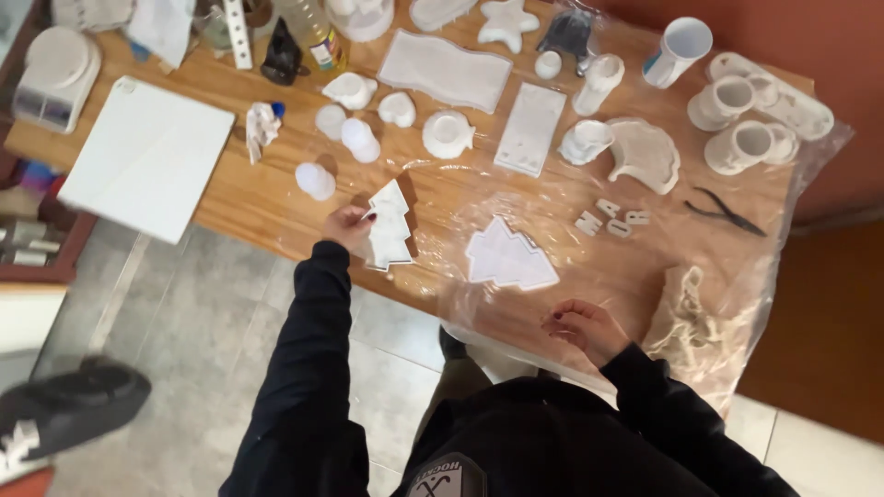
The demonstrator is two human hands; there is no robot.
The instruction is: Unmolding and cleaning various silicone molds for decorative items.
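Observation:
My left hand (346,227) grips a white plaster tree-shaped piece (389,226) by its left edge, held tilted just above the wooden table (258,198). A matching translucent tree-shaped mould (508,258) lies flat on the clear plastic sheet (589,267) to its right. At the table's near edge, my right hand (584,329) rests on the plastic sheet with fingers curled and nothing in it. Both arms wear dark sleeves.
Many white plaster casts and moulds crowd the back of the table: a heart (398,108), a star (507,22), cups (724,98), a rectangular tray (530,128). A white board (147,156) and a scale (55,74) sit left. Pliers (725,211) and a cloth (689,313) lie right.

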